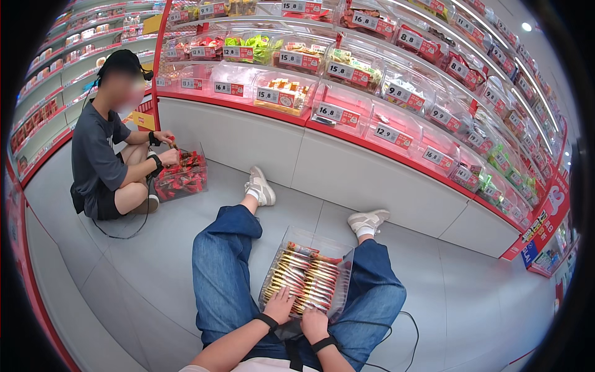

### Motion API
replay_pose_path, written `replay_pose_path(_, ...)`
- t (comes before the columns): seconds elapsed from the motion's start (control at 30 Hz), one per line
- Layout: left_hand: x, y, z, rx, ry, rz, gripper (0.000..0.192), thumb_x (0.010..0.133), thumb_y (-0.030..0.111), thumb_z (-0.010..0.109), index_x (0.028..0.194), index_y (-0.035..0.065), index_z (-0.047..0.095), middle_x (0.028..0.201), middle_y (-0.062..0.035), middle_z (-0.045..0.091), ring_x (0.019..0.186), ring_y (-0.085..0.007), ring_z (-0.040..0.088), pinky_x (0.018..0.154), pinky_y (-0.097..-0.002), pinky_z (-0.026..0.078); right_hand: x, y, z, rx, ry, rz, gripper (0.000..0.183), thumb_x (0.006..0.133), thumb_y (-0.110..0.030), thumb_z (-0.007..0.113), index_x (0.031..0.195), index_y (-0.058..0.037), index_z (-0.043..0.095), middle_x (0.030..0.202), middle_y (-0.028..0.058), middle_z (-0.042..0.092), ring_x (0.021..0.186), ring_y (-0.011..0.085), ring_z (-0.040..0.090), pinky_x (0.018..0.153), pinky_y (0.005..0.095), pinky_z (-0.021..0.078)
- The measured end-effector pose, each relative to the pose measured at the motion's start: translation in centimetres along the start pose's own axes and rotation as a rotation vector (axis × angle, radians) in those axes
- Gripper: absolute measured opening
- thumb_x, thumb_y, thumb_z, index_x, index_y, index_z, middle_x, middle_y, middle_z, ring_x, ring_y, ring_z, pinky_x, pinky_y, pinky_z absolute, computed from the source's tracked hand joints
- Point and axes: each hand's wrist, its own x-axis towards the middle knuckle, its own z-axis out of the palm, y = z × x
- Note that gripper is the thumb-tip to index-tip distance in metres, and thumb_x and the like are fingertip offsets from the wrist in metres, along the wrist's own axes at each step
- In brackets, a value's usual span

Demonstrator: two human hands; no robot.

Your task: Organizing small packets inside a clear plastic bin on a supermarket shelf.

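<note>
A clear plastic bin (346,274) sits on the floor between my legs, tilted in view. Inside stand two long rows of small wrapped snack packets (320,283), gold, white and red, packed on edge. A couple of packets (302,249) lie flat at the far end. My left hand (280,304) rests on the near part of the left row, fingers extended over the packet tops. At the near end of the right row is my right hand (314,323), its fingers bent down against the packets. Whether it grips one is hidden.
A co-worker (104,153) sits cross-legged at the left, hands over another clear bin (181,179) of red packets. Ahead runs a shelf unit (237,135) with tiered clear bins and price tags. A black cable (413,325) loops beside my right leg.
</note>
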Motion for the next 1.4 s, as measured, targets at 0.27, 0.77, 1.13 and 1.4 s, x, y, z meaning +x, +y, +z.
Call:
replay_pose_path(0.27,-0.07,-0.01,0.03,0.003,0.0,-0.006,0.08,0.066,0.041,0.074,0.13,0.007,0.041,0.142,-0.0261,0.028,0.133,-0.0375,0.027,0.107,-0.0476,0.025,0.05,-0.01,0.17,0.003,0.001,-0.006,0.02,0.066,-0.017,0.069,0.077,-0.0044,0.059,0.075,0.0123,0.062,0.068,0.0251,0.064,0.059,0.0346,0.0529)
replay_pose_path(0.77,-0.01,-0.01,0.47,-0.032,0.075,0.007,0.077,0.062,0.035,0.077,0.126,0.0084,0.043,0.139,-0.0246,0.032,0.131,-0.0365,0.031,0.105,-0.0488,0.027,0.01,0.1,0.09,0.014,-0.012,0.001,0.019,0.067,-0.018,0.067,0.078,-0.0044,0.059,0.075,0.0124,0.062,0.068,0.0256,0.064,0.06,0.0354,0.0529)
replay_pose_path(1.13,-0.01,-0.11,0.47,-0.021,0.056,0.002,0.077,0.063,0.037,0.076,0.127,0.0085,0.042,0.14,-0.0245,0.031,0.131,-0.0366,0.029,0.105,-0.048,0.027,0.02,-0.11,-0.61,0.008,-0.002,-0.011,0.019,0.067,-0.017,0.068,0.078,-0.0041,0.059,0.076,0.0125,0.062,0.07,0.0255,0.064,0.061,0.0354,0.0527)
replay_pose_path(1.4,0.02,-0.05,0.38,-0.029,0.05,0.003,0.078,0.063,0.037,0.076,0.127,0.0086,0.042,0.14,-0.0247,0.031,0.131,-0.0366,0.03,0.105,-0.048,0.026,0.01,-0.01,-0.29,0.018,0.008,-0.012,0.019,0.066,-0.017,0.068,0.077,-0.0039,0.059,0.076,0.0125,0.062,0.07,0.0256,0.063,0.061,0.0352,0.0528)
